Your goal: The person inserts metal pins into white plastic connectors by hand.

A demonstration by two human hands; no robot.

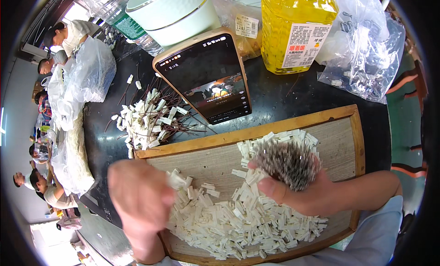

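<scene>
In my right hand is a thick bundle of thin dark wires, with their shiny metal tips fanned upward. The hand is closed round it, above the right part of a wood-framed tray. My left hand is smeared by motion at the tray's left edge. Its fingers look curled together, and a blurred whitish bit shows at their tips; I cannot make out what it is. Many small white plastic connector housings lie heaped in the tray below and between my hands.
Beyond the tray, white housings with dark wires form a pile. A phone leans against a pale green container. Behind stand a yellow-filled bottle and clear plastic bags. Other people sit far left.
</scene>
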